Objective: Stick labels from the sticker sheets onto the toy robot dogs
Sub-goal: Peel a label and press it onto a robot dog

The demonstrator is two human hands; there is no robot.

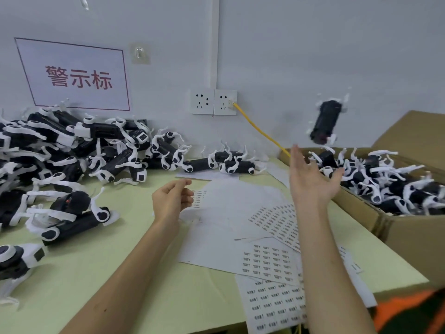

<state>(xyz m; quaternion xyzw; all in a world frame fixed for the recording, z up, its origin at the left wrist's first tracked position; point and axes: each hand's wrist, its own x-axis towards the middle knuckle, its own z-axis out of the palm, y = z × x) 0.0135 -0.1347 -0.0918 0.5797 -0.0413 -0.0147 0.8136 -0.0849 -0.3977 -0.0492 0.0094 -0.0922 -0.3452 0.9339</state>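
Right hand (pixel 310 182) is spread wide, palm up, at the box's (pixel 361 208) left rim, and one dog (pixel 327 121) hangs in mid-air above the box, blurred, touching nothing. A pile (pixel 72 153) of dogs crowds the worktop's (pixel 96 273) left edge. Left hand (pixel 172 200) curls over the sheets (pixel 269 261) mid-worktop; whether it pinches anything, cannot tell.

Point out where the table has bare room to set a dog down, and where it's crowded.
Bare table lies near-left, between the toy dog pile and the left forearm; a narrower strip runs between the sticker sheets and the cardboard box. Crowded: the pile along the left and back, sheets in the centre.
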